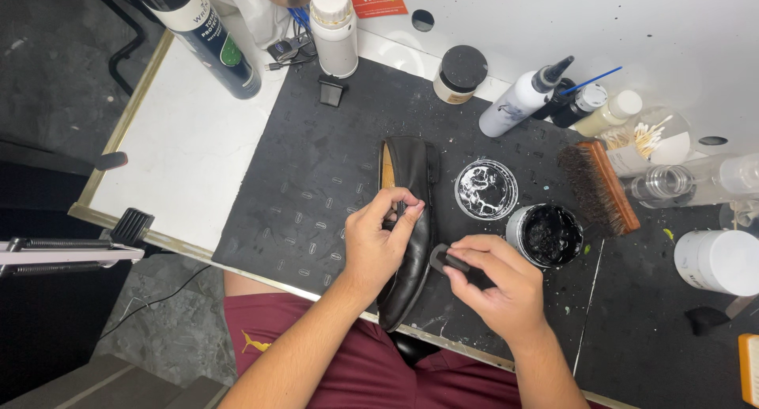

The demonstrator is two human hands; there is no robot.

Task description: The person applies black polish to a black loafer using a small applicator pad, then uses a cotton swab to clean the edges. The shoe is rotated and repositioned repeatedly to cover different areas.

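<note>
The left hand is closed over the side of a black shoe that lies on its side on the dark mat. Just right, touching the shoe's edge, the right hand pinches a small dark applicator, near an open polish jar.

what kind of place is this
Likely a shoe-care or shoe-repair workbench. The left hand steadies a black leather shoe on a stained dark mat, beside an open jar of black polish and a wooden bristle brush.
</note>
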